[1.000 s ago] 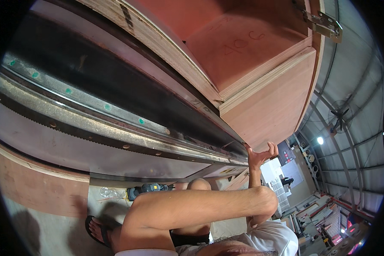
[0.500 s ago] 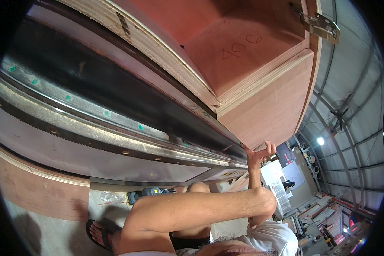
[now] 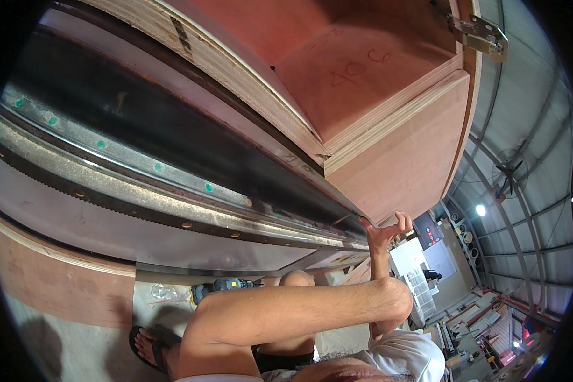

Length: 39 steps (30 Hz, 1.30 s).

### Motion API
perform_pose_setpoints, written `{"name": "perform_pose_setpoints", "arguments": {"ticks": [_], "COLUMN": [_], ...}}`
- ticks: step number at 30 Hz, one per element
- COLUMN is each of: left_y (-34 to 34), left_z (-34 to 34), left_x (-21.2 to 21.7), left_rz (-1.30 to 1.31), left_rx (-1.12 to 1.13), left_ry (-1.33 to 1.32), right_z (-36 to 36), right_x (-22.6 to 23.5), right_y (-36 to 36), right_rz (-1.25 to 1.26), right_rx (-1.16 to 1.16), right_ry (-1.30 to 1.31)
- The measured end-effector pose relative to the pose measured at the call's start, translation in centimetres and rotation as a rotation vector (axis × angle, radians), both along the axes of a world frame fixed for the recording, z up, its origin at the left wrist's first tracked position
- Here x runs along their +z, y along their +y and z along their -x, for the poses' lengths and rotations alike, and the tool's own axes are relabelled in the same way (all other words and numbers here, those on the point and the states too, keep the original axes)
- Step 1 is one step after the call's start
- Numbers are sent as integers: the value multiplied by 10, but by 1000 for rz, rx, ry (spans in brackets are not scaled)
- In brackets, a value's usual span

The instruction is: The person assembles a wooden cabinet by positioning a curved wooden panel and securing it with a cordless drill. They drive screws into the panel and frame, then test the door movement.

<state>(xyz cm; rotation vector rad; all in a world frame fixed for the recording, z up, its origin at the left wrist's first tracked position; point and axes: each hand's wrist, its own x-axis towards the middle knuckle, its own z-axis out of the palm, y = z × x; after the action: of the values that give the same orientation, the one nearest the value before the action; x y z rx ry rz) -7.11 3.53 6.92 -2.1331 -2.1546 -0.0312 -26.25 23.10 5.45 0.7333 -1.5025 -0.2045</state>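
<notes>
My right hand point(image 3: 388, 230) is at the far end of a long dark metal beam point(image 3: 191, 140). It meets the bottom edge of a pale plywood panel point(image 3: 395, 153), with the thumb stretched toward the beam. The fingers are half bent and apart from the thumb, and no object shows in them. A bent limb point(image 3: 305, 309) crosses in front of the right forearm and hides part of it. My left hand does not show. Above the beam is an open plywood cabinet box point(image 3: 363, 95) with red marker writing.
Along the beam runs a rail with a toothed rack point(image 3: 159, 210) and green dots. A blue-grey power tool point(image 3: 226, 288) lies on the floor by a clear plastic bag point(image 3: 163, 293). A metal hinge point(image 3: 481, 37) juts from the cabinet's edge. A plywood sheet point(image 3: 63, 277) is at left.
The view has shifted very slightly. My right hand keeps its place at the panel edge.
</notes>
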Motion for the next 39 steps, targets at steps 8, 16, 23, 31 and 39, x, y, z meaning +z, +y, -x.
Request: {"name": "perform_pose_setpoints", "arguments": {"ticks": [8, 16, 23, 31, 39], "left_y": [-8, -14, -14, 6, -14], "left_z": [-1, -2, -2, 10, -5], "left_x": [3, 3, 2, 2, 1], "left_rz": [-8, -11, -21, 40, -76], "left_rx": [1, 53, 68, -93, 91], "left_ry": [-18, -36, -40, -28, -25], "right_z": [11, 11, 12, 6, 14], "right_x": [-2, 0, -1, -2, 1], "right_y": [2, -1, 6, -2, 14], "right_rz": [33, 11, 42, 19, 2], "right_rx": [0, -7, 6, 12, 74], "right_ry": [11, 35, 19, 26, -4]}}
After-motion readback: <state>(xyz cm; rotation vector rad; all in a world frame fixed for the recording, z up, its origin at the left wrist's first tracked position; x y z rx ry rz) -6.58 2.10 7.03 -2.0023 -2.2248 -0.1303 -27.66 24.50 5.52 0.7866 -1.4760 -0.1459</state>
